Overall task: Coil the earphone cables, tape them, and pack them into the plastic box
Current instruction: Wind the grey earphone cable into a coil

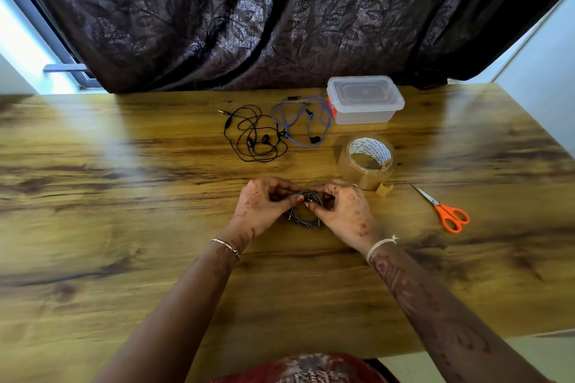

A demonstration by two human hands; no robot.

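A grey earphone cable point(306, 219), wound into a small coil, sits at the table's middle. My left hand point(263, 204) and my right hand point(343, 208) both pinch its top edge from either side. Black earphones point(255, 137) lie loose and tangled farther back. Beside them on the right lie blue earphones point(300, 121), also uncoiled. The clear plastic box point(364, 99) stands at the back right with its lid on. A roll of clear tape point(367, 162) lies just right of my right hand, a loose tab at its front.
Orange-handled scissors point(445, 210) lie on the right of the wooden table point(124, 196). A dark patterned curtain point(249, 15) hangs behind the table's far edge. The table's near edge runs close to my body.
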